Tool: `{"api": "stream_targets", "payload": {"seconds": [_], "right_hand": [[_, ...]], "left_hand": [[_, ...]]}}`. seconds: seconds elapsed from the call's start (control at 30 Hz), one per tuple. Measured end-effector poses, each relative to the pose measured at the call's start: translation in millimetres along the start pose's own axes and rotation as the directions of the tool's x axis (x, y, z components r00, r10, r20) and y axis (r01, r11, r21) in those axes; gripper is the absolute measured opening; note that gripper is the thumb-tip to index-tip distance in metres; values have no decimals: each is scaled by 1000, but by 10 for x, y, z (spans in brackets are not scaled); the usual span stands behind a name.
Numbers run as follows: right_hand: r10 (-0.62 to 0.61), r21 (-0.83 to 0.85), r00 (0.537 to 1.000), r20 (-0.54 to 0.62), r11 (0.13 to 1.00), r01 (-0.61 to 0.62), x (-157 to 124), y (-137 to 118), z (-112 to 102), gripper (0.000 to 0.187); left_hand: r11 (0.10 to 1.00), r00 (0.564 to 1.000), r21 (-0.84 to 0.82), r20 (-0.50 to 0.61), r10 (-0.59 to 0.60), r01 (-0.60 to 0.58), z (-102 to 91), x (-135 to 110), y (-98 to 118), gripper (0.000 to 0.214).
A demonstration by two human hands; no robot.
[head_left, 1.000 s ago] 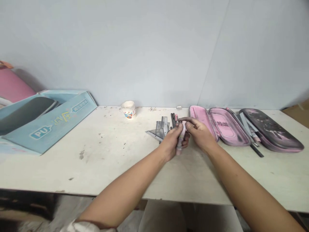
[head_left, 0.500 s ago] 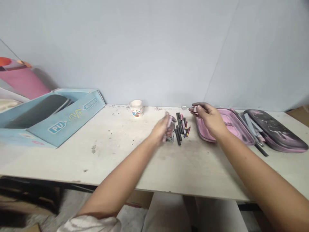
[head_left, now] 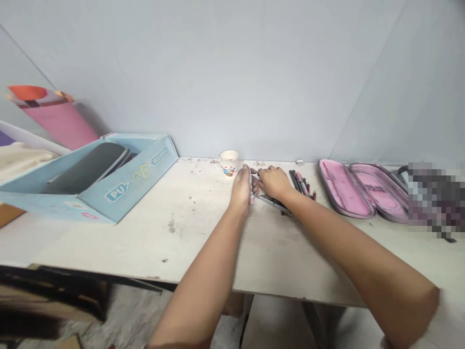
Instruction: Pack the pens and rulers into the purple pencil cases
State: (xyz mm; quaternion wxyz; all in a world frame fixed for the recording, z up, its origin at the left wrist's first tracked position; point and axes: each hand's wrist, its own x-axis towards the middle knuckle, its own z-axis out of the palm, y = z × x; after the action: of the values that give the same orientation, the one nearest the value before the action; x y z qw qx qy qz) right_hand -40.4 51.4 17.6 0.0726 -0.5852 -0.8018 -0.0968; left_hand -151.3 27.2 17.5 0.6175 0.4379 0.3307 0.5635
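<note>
My left hand (head_left: 241, 190) is closed around a slim pale-pink object (head_left: 252, 195), mostly covered by the fingers. Close against it, my right hand (head_left: 273, 181) has its fingers bent over toward the left palm; what they pinch is hidden. A flat dark piece with a grey edge (head_left: 273, 203) lies below the right wrist, partly covered. Behind the right forearm is a group of pens (head_left: 297, 181), black, pink and dark red, their lower ends hidden. A pink-lined pencil case (head_left: 345, 191) lies open on the table to the right.
A paper cup (head_left: 229, 164) with a printed pattern stands just behind my left hand. On the left is a light blue box (head_left: 140, 182) with a dark case inside. A small white block (head_left: 300, 162) sits near the wall. The far right is pixelated.
My right hand has moved left from beside the pencil case to meet my left hand. The view has turned right. The flat dark piece now shows below the right wrist.
</note>
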Motion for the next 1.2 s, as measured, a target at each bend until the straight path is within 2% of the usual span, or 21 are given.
{"api": "stream_targets", "payload": {"seconds": [0.13, 0.3, 0.47, 0.53, 0.6, 0.7, 0.77, 0.83, 0.9, 0.97, 1.07, 1.2], "right_hand": [[28, -11, 998, -58, 1000, -29, -121, 153, -98, 35], [77, -93, 983, -165, 991, -93, -733, 391, -292, 37], [105, -153, 989, -101, 981, -119, -1343, 332, -208, 41], [103, -143, 991, -87, 983, -115, -1437, 295, -157, 37], [93, -117, 988, -120, 987, -107, -1458, 299, -153, 31], [88, -40, 961, -262, 994, -102, -1435, 379, -239, 26], [86, 16, 919, -384, 996, -87, -1421, 447, -322, 23], [67, 41, 875, -480, 998, -54, -1418, 495, -392, 20], [19, 31, 851, -525, 1000, -3, -1425, 516, -436, 17], [-61, -10, 853, -518, 998, 65, -1437, 523, -456, 17], [-212, -117, 874, -438, 977, 179, -1453, 541, -477, 18], [-332, -246, 892, -306, 933, 263, -1443, 621, -559, 21]], "left_hand": [[1000, 1000, -9, -16, 3, -3, -27, 11, -10, 34], [1000, 1000, 22, 19, 8, -8, 9, 19, -90, 28], [996, 997, 94, 74, -9, 2, 44, -6, -140, 25], [989, 995, 148, 97, -8, -7, 59, -26, -140, 23], [968, 991, 245, 130, 18, -50, 73, -48, -130, 22], [875, 966, 437, 233, 115, -210, 95, -79, -101, 19], [786, 939, 534, 302, 167, -312, 113, -104, -78, 16], [718, 923, 596, 338, 183, -360, 138, -136, -59, 14], [680, 919, 630, 351, 180, -374, 167, -169, -51, 14], [657, 914, 649, 369, 170, -384, 187, -191, -57, 16], [592, 892, 683, 424, 154, -427, 184, -187, -87, 21], [402, 831, 738, 543, 123, -542, 133, -139, -119, 29]]}}
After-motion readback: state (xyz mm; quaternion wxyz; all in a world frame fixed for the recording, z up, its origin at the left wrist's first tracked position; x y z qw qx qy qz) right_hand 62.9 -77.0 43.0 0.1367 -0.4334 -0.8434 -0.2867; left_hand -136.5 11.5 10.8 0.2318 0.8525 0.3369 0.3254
